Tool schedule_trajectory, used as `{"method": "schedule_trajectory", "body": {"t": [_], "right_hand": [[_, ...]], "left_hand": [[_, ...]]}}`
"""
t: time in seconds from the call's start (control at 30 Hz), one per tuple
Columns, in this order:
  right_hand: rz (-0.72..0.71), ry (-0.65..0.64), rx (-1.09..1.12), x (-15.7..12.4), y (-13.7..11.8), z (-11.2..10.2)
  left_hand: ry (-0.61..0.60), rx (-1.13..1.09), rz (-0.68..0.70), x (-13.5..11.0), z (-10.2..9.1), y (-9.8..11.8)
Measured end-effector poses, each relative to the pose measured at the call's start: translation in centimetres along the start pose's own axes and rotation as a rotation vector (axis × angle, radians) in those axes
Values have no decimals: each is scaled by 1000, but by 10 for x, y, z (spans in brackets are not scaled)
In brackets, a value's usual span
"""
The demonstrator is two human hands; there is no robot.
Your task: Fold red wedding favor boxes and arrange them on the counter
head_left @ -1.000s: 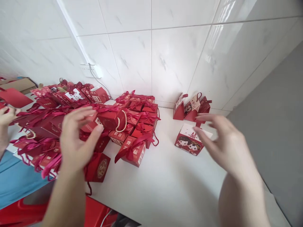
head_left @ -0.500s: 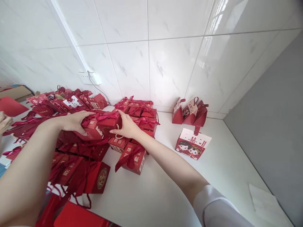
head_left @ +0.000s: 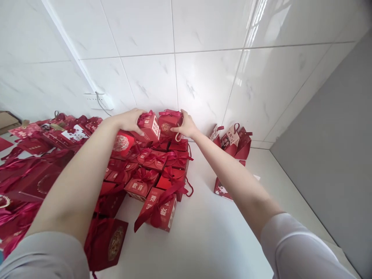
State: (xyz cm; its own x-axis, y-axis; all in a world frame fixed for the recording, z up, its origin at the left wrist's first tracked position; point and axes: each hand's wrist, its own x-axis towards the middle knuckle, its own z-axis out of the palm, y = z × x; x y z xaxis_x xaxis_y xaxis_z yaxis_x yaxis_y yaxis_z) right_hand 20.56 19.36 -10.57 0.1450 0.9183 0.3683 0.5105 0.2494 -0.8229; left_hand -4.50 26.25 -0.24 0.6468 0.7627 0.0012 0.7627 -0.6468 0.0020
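My left hand (head_left: 132,121) grips a red gift box (head_left: 149,128) with a ribbon on top and a white patterned end. Beside it, my right hand (head_left: 186,126) is closed round the side of a darker red gift box (head_left: 168,123) that has a gold emblem and a beaded handle. Both boxes are up near the wall, over a cluster of ribboned red boxes; whether they rest on these I cannot tell. Closer to me in that cluster, a box (head_left: 158,209) with a large bow sits on the white table (head_left: 186,240).
Handled red boxes (head_left: 229,139) stand by the wall at right, with another box (head_left: 222,190) partly behind my right forearm. Many more gift boxes (head_left: 66,133) crowd the left. A socket strip (head_left: 99,101) with a cable is on the tiled wall (head_left: 145,31).
Both hands have carried their boxes from the left pile up and right, toward the wall above the middle cluster. The view has shifted slightly. The co-worker's hand at left is out of sight.
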Motion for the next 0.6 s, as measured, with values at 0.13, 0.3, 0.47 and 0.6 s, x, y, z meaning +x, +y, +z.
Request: {"method": "schedule_trajectory", "body": {"t": [0.13,0.3,0.47,0.6], "right_hand": [[0,96,-18,18,31,0],[51,-65,-140,18,57,11],[155,-197,-201,7,57,9],[142,-213,-246,2,28,-12]], "left_hand": [[85,-21,47,44,24,-2],[3,-61,5,70,66,-4],[37,-106,34,57,62,-5],[252,-90,-367,23,26,-26]]}}
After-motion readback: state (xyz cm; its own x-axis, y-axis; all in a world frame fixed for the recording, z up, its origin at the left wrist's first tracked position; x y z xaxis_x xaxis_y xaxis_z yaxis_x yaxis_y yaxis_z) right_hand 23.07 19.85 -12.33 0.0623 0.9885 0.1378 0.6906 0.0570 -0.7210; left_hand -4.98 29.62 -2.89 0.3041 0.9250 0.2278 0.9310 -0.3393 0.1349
